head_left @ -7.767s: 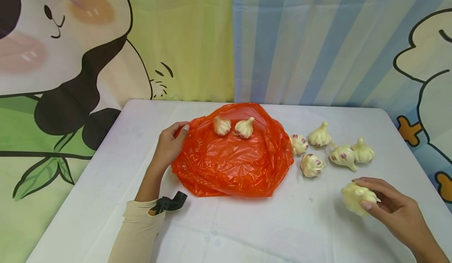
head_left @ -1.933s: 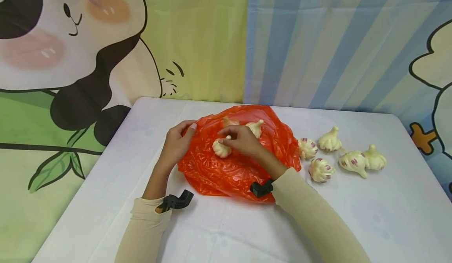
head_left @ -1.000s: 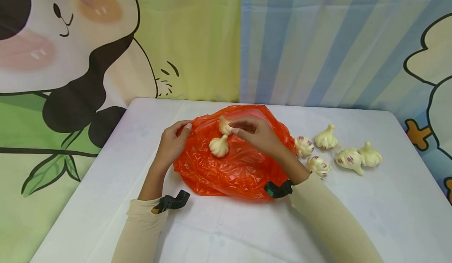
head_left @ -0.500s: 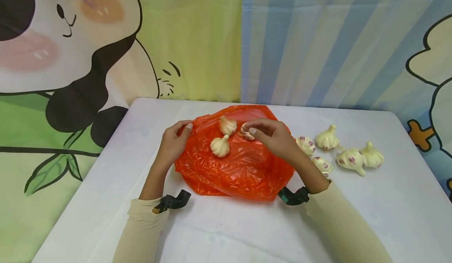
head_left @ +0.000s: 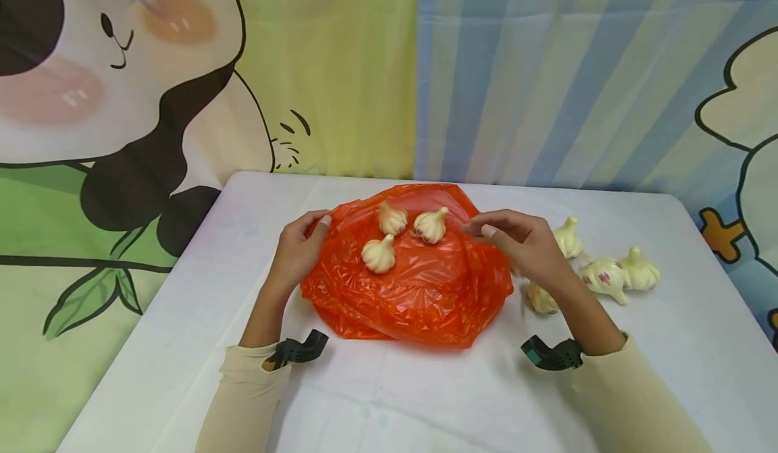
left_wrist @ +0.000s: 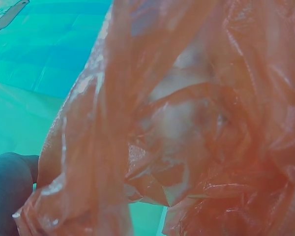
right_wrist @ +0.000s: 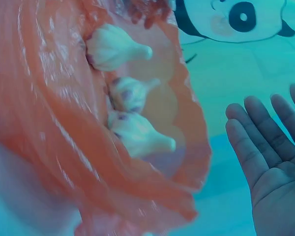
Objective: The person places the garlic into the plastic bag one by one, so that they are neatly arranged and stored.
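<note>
A red plastic bag [head_left: 413, 304] lies spread on the table, its left edge pinched by my left hand [head_left: 299, 247] between thumb and fingers. Three garlic bulbs sit in the bag: one garlic bulb [head_left: 379, 254] in front, another garlic bulb [head_left: 392, 219] behind it and a third garlic bulb [head_left: 430, 225] to the right. My right hand [head_left: 527, 242] is over the bag's right edge, holding nothing. In the right wrist view its palm and extended fingers [right_wrist: 253, 147] show beside the bag. The left wrist view is mostly filled by the bag's film.
More garlic bulbs lie on the white table [head_left: 389, 399] right of the bag: a purple-flecked garlic bulb [head_left: 604, 277], a garlic bulb [head_left: 639, 271] touching it, one garlic bulb [head_left: 568, 238] partly behind my right hand, and another garlic bulb [head_left: 542, 299] beside my wrist. A printed curtain [head_left: 340, 68] hangs behind.
My right hand has carried a garlic bulb from the right into the bag, shifted bulbs there, let go and drawn back rightward. My left hand has kept hold of the bag's edge.
</note>
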Tool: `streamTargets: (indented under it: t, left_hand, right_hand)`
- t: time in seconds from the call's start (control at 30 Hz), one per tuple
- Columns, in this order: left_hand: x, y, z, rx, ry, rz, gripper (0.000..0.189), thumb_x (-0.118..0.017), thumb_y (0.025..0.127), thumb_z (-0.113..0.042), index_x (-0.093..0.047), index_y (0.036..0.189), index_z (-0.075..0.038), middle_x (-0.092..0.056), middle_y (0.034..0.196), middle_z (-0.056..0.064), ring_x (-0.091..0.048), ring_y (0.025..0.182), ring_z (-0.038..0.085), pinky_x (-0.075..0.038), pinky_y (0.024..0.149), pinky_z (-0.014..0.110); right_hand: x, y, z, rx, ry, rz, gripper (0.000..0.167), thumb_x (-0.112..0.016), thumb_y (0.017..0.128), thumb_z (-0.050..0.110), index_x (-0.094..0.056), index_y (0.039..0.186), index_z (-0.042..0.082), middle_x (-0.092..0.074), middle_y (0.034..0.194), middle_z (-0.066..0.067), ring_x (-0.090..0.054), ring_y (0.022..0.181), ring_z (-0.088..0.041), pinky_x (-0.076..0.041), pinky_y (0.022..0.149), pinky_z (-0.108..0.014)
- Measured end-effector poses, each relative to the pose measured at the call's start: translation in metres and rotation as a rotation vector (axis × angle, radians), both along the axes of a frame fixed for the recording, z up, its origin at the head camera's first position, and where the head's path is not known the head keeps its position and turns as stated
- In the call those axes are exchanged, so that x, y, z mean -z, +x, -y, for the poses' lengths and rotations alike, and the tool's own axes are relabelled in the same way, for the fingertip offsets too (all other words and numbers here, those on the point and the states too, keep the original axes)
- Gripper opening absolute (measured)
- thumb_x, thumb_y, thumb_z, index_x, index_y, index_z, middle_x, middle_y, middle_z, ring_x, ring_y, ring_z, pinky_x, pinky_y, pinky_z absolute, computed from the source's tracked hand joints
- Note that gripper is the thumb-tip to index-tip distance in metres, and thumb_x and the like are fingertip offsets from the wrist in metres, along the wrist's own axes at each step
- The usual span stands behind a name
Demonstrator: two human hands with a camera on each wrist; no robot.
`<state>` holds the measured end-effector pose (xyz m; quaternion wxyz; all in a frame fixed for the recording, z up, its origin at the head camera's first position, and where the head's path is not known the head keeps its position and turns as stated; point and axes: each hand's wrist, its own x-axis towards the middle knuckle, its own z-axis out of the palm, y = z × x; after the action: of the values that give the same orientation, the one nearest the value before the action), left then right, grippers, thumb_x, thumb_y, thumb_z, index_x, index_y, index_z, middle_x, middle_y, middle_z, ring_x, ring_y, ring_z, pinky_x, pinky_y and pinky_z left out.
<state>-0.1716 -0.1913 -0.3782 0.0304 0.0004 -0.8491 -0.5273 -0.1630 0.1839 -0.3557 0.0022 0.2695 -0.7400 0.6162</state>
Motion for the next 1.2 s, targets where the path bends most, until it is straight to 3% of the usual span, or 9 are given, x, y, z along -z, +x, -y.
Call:
streamTargets:
  t: [0.23,0.47,0.83,1.2]
  left_hand:
    - [-0.001,0.003,0.003,-0.004,-0.015,0.007,0.047,-0.048,0.101,-0.045,-0.060,0.131,-0.012,-0.062,0.119,0.005,-0.058,0.107,0.021,-0.049,0.092,0.041]
    - [0.000,0.004,0.005,-0.006,-0.015,0.010,0.047,-0.048,0.101,-0.044,-0.060,0.131,-0.010,-0.061,0.120,0.007,-0.057,0.108,0.023,-0.048,0.094,0.042]
    - [0.001,0.003,0.002,0.003,0.012,0.003,0.046,-0.049,0.101,-0.045,-0.061,0.129,-0.012,-0.062,0.116,0.005,-0.058,0.103,0.022,-0.050,0.089,0.040]
    - [-0.001,0.001,0.004,0.021,0.028,-0.014,0.044,-0.049,0.101,-0.042,-0.061,0.128,-0.009,-0.062,0.116,0.008,-0.058,0.104,0.024,-0.048,0.091,0.042]
  right_hand:
    - [-0.002,0.013,-0.031,0.082,0.050,-0.039,0.023,-0.061,0.093,-0.004,-0.066,0.115,-0.003,-0.069,0.109,-0.011,-0.066,0.101,-0.020,-0.052,0.083,-0.028]
    - [0.004,0.028,-0.064,0.150,-0.033,0.006,0.024,-0.056,0.095,-0.008,-0.061,0.118,-0.010,-0.069,0.110,-0.010,-0.066,0.102,-0.017,-0.051,0.082,-0.026]
    - [0.038,0.055,-0.104,0.408,0.207,0.079,0.025,-0.058,0.098,0.007,-0.063,0.121,-0.003,-0.070,0.111,0.004,-0.064,0.102,-0.002,-0.047,0.083,-0.014]
    - [0.064,0.065,-0.126,0.390,0.216,0.079,0.028,-0.061,0.094,0.001,-0.062,0.122,-0.004,-0.068,0.117,0.002,-0.060,0.109,-0.004,-0.049,0.083,-0.016]
